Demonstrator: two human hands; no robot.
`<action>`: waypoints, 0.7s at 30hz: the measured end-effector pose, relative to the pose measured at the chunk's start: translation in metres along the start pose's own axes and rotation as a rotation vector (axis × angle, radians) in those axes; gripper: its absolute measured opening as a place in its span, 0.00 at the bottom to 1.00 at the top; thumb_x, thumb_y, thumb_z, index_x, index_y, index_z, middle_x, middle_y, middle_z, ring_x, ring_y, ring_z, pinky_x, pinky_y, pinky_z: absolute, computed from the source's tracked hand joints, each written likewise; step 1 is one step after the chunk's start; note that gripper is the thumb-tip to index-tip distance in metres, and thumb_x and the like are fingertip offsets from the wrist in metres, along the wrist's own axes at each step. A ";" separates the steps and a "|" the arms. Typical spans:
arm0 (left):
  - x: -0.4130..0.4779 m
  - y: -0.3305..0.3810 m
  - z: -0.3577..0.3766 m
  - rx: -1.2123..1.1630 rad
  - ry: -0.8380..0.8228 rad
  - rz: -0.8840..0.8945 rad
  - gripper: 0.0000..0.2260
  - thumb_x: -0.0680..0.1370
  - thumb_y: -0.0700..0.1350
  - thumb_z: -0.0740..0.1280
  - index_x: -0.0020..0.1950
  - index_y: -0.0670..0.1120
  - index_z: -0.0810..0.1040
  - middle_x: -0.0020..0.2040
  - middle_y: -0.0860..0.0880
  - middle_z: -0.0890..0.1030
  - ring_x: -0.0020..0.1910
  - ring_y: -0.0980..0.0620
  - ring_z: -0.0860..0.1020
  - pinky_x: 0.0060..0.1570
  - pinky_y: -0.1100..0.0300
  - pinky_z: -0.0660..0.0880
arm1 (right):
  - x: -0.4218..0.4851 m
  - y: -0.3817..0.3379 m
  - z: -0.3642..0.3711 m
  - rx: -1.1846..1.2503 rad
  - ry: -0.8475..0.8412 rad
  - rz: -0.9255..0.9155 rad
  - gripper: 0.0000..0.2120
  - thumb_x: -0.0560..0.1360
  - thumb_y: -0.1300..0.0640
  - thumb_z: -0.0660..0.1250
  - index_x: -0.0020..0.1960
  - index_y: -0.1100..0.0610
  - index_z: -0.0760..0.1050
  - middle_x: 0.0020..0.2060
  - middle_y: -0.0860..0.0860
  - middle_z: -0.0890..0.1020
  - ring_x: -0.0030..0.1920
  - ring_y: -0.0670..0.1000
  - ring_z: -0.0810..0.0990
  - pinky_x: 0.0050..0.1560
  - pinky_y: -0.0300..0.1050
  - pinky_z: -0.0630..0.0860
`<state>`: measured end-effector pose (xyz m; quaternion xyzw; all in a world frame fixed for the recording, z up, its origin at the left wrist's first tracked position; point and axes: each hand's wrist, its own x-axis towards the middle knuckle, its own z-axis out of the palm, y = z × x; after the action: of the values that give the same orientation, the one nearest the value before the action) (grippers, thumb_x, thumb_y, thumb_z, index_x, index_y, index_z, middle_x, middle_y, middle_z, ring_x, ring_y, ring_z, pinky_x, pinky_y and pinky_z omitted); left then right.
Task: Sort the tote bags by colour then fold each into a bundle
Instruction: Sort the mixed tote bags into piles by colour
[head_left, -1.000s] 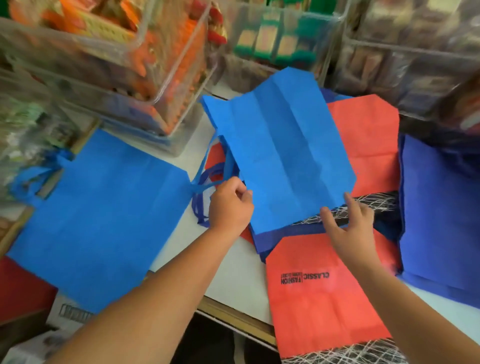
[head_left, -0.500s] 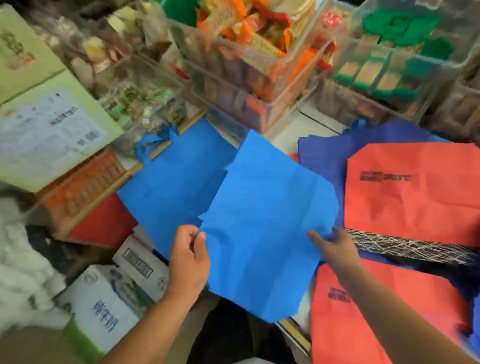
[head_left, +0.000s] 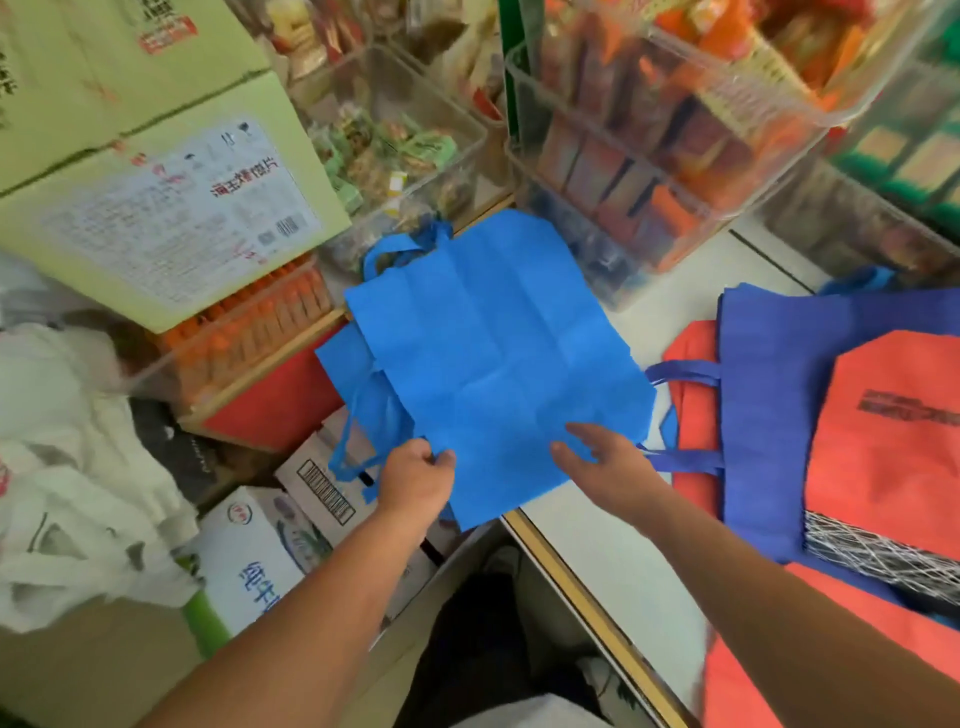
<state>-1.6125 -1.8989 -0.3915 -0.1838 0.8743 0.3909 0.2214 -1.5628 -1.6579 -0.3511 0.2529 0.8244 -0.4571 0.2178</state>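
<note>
A light blue tote bag (head_left: 493, 358) lies spread on top of another light blue bag (head_left: 343, 364) at the left end of the white counter, overhanging its corner. My left hand (head_left: 415, 480) pinches the top bag's near left corner. My right hand (head_left: 605, 457) rests on its near right edge with fingers spread. To the right lie a dark blue tote bag (head_left: 769, 415) and red tote bags (head_left: 888, 447) stacked over each other, one red bag (head_left: 691, 415) partly under the dark blue one.
Clear plastic bins of packaged snacks (head_left: 649, 156) line the counter's back. Cardboard boxes (head_left: 171, 208) stand at left, smaller cartons (head_left: 260, 551) and white plastic bags (head_left: 78, 467) on the floor below. The counter's wooden edge (head_left: 571, 587) runs diagonally near me.
Both hands carried the light blue bag leftward off the mixed pile and laid it on the other light blue bag. The view swung left with it.
</note>
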 end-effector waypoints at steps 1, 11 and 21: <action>0.003 0.002 -0.002 0.025 -0.015 0.016 0.21 0.79 0.49 0.71 0.33 0.45 0.63 0.30 0.45 0.67 0.31 0.45 0.71 0.34 0.44 0.73 | -0.001 0.000 -0.001 0.006 0.016 -0.008 0.26 0.78 0.42 0.69 0.73 0.51 0.73 0.70 0.49 0.76 0.70 0.51 0.74 0.71 0.47 0.70; -0.060 0.055 0.042 0.299 -0.184 0.359 0.24 0.76 0.57 0.73 0.31 0.47 0.66 0.26 0.52 0.68 0.29 0.50 0.70 0.32 0.54 0.66 | -0.083 0.067 -0.054 0.192 0.327 0.060 0.10 0.80 0.51 0.70 0.60 0.50 0.81 0.52 0.43 0.84 0.49 0.42 0.83 0.49 0.31 0.77; -0.158 0.158 0.283 0.069 -0.781 0.361 0.21 0.79 0.46 0.73 0.70 0.42 0.74 0.62 0.46 0.77 0.61 0.48 0.79 0.62 0.56 0.74 | -0.157 0.216 -0.122 -0.084 0.459 0.402 0.21 0.83 0.43 0.61 0.71 0.53 0.75 0.69 0.54 0.77 0.70 0.56 0.74 0.69 0.48 0.67</action>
<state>-1.4901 -1.5600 -0.3816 0.1412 0.7554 0.4342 0.4700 -1.3237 -1.4883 -0.3376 0.4986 0.8037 -0.3010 0.1221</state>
